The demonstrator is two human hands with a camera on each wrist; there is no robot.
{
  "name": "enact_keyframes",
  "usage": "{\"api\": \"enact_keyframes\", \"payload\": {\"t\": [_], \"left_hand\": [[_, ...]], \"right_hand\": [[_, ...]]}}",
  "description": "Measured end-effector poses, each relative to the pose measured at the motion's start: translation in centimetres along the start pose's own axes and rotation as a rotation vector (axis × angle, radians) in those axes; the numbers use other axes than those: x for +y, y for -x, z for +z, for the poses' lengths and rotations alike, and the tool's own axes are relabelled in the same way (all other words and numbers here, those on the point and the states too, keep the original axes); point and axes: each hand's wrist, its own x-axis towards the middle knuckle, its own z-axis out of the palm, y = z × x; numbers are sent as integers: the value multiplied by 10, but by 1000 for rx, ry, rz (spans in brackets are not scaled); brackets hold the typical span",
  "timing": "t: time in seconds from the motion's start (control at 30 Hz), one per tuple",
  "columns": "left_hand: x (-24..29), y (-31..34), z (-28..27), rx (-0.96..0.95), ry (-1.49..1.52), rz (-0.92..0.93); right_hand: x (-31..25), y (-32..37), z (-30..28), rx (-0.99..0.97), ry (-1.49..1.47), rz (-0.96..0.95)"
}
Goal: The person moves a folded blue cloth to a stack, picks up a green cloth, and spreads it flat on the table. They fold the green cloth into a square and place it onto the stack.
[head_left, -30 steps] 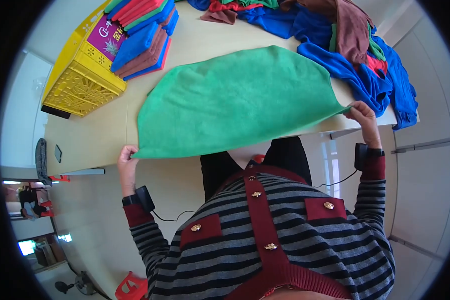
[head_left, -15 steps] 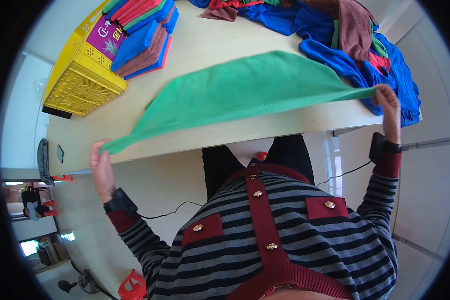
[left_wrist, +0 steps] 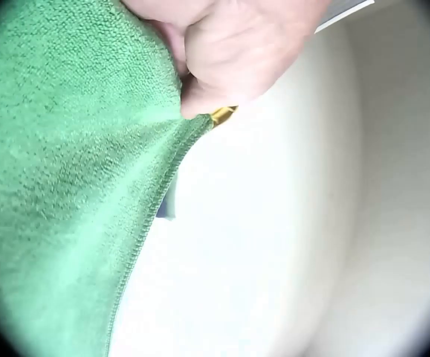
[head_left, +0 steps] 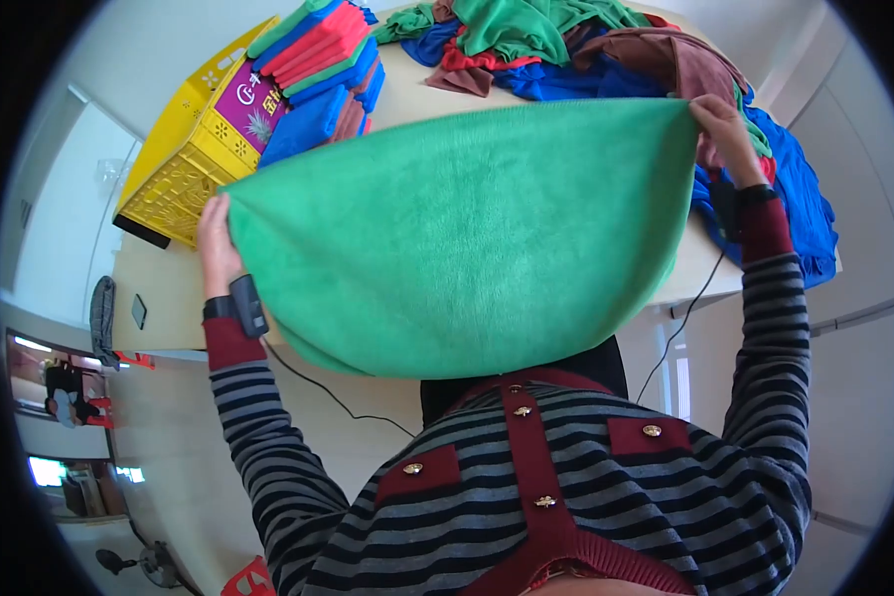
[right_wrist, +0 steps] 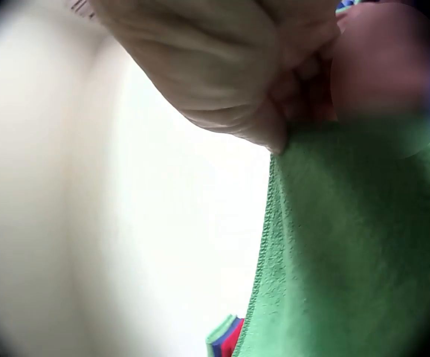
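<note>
A green towel (head_left: pixel 467 238) spreads wide between both hands in the head view, its far edge raised and its body sagging toward the person. My left hand (head_left: pixel 217 248) pinches one corner at the left, near the yellow crate. In the left wrist view, thumb and fingers of that hand (left_wrist: pixel 237 52) grip the towel's stitched edge. At the right, my right hand (head_left: pixel 725 137) pinches the other corner, in front of the heaped cloths. The right wrist view has the thumb of this hand (right_wrist: pixel 222 67) pressed on the towel's corner (right_wrist: pixel 311 245).
A yellow crate (head_left: pixel 164 199) stands at the table's left, beside a stack of folded towels (head_left: pixel 313 124). Loose blue, brown, red and green cloths (head_left: pixel 656 60) lie heaped at the back and right. A phone (head_left: pixel 139 311) rests near the table's left end. Thin cables (head_left: pixel 343 402) trail from both wrists.
Both hands have moved up and away from the person, still holding the towel's corners. The towel was lying partly on the table; now it is lifted and spread, hanging toward the person's lap.
</note>
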Motion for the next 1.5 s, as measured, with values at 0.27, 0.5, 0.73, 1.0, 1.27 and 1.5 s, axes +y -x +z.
{"api": "enact_keyframes", "payload": {"t": [0.27, 0.5, 0.73, 1.0, 1.27, 1.5], "left_hand": [[-35, 6, 6, 141, -104, 31], [-25, 70, 123, 63, -259, 223], [-57, 150, 246, -39, -221, 279], [-86, 184, 257, -49, -309, 396], [-84, 193, 255, -78, -578, 641], [-82, 192, 254, -164, -762, 816]], "right_hand": [[5, 8, 92, -144, -84, 283], [-74, 59, 178, -305, -392, 279], [-116, 112, 264, -422, -623, 310], [-119, 142, 277, -338, -668, 327], [-113, 142, 274, -357, -661, 394], [-110, 138, 267, -475, -674, 481]]}}
